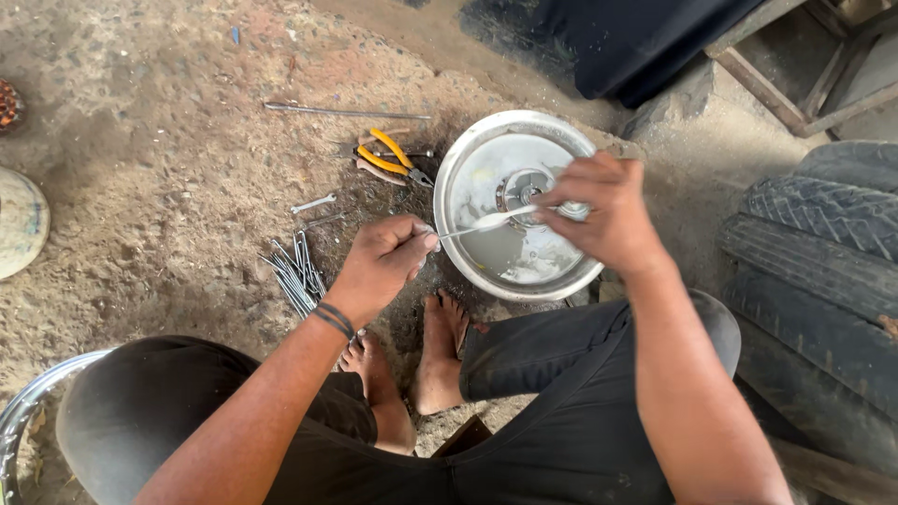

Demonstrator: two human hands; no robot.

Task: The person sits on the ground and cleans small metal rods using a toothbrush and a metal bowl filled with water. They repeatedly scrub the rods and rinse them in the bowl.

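— What's in the hands?

— A thin spoke [486, 221], stretched between them over the basin [458, 159]. The left hand [385, 260] pinches its near end; the right hand [599, 213] is closed round the far end, just above the hub [524, 190] lying in the milky liquid.

— How would it handle?

— Light and stiff, I'd judge, but slick when wet, so best held at the ends as now. The hub looks heavy.

— And around them?

— A bundle of spokes [297, 271] lies on the dirt floor just left of the left hand. Beyond it are a small spanner [312, 203] and yellow pliers [393, 161], with a long rod [346, 112] farther off. Tyres [823, 262] are stacked right of the right hand.
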